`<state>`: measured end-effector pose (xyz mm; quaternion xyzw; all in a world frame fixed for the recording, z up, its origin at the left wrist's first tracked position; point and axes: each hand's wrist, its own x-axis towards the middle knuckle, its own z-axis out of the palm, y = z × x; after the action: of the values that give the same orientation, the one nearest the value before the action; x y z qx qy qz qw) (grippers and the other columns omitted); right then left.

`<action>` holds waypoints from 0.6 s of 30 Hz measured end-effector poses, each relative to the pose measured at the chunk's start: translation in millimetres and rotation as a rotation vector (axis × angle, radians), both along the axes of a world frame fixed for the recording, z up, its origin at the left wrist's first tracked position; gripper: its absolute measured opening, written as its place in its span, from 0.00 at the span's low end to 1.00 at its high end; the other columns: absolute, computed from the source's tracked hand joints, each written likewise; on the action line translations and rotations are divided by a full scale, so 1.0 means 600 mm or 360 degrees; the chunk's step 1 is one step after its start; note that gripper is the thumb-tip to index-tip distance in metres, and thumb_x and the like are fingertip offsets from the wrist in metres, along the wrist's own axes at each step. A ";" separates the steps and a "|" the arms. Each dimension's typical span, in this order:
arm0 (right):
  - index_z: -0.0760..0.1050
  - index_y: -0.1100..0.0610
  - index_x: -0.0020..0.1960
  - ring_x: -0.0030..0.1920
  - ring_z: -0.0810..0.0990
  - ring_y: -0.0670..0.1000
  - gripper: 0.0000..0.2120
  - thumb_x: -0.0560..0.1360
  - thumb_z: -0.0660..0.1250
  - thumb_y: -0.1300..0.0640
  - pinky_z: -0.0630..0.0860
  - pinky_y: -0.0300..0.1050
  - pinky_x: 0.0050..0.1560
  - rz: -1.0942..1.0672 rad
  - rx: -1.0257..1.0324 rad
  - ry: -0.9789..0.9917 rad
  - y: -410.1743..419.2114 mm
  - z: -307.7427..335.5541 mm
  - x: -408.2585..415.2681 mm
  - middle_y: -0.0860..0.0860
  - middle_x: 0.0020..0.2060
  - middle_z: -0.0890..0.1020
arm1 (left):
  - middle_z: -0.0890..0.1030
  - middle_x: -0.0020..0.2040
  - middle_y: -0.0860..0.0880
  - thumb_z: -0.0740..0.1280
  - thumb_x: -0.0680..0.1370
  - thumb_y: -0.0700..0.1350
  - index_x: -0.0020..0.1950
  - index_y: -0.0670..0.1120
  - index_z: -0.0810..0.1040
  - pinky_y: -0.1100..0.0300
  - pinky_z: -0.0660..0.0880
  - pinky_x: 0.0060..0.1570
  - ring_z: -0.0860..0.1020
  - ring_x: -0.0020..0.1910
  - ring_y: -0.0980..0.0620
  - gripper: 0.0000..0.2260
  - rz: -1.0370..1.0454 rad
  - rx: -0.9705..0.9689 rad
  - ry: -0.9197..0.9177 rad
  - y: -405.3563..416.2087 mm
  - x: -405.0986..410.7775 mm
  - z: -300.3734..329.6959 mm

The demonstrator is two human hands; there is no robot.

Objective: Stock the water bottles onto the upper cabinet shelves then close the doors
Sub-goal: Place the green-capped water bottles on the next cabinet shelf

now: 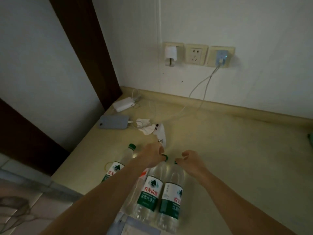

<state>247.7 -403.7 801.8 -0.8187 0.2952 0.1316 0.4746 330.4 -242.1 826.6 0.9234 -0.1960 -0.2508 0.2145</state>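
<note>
Several clear water bottles with green caps and green-and-white labels stand on a beige counter (228,150). My left hand (150,157) curls its fingers around the green cap of the middle bottle (149,195). My right hand (191,162) pinches the cap of the right bottle (172,200). A third bottle (118,165) stands to the left, partly behind my left forearm. A further bottle with an orange-marked label is mostly hidden under that forearm. No cabinet is in view.
A grey phone (113,122) on a cable, a white power bank (124,104), crumpled tissue (145,126) and a small packet (160,134) lie at the back left. Wall sockets (196,54) hold chargers with hanging cables. A dark door frame (88,48) borders the counter's left.
</note>
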 end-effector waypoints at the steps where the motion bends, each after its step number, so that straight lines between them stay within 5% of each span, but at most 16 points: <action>1: 0.73 0.60 0.66 0.50 0.79 0.53 0.22 0.76 0.71 0.51 0.75 0.44 0.40 -0.0038 0.0032 0.0010 0.002 -0.011 -0.001 0.57 0.58 0.80 | 0.79 0.57 0.43 0.70 0.78 0.48 0.57 0.43 0.77 0.67 0.64 0.37 0.77 0.52 0.46 0.12 -0.0026 0.0035 -0.0014 -0.007 0.002 -0.009; 4: 0.77 0.56 0.51 0.43 0.82 0.54 0.10 0.76 0.72 0.51 0.81 0.52 0.45 -0.0135 0.0110 0.0006 0.007 -0.036 -0.006 0.57 0.46 0.83 | 0.79 0.60 0.44 0.71 0.78 0.48 0.63 0.43 0.77 0.61 0.70 0.47 0.78 0.57 0.46 0.16 -0.0036 0.0071 0.0003 -0.023 0.008 -0.030; 7: 0.73 0.50 0.42 0.39 0.82 0.52 0.09 0.77 0.71 0.50 0.80 0.51 0.43 -0.0160 0.0161 -0.0022 0.008 -0.055 -0.007 0.53 0.40 0.82 | 0.80 0.61 0.42 0.71 0.77 0.47 0.64 0.41 0.78 0.54 0.77 0.56 0.79 0.58 0.45 0.18 -0.0050 0.0102 0.0041 -0.035 0.012 -0.045; 18: 0.83 0.59 0.48 0.36 0.80 0.51 0.05 0.76 0.73 0.57 0.75 0.44 0.38 -0.0477 0.0445 -0.0259 -0.025 -0.034 0.002 0.56 0.38 0.84 | 0.84 0.54 0.45 0.74 0.75 0.41 0.56 0.43 0.82 0.58 0.78 0.54 0.81 0.52 0.51 0.11 0.0213 -0.0379 0.0150 -0.053 0.031 -0.048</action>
<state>249.1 -418.4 781.6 -0.6999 0.3531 0.0327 0.6200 349.1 -273.8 798.0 0.8897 -0.1522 -0.2539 0.3477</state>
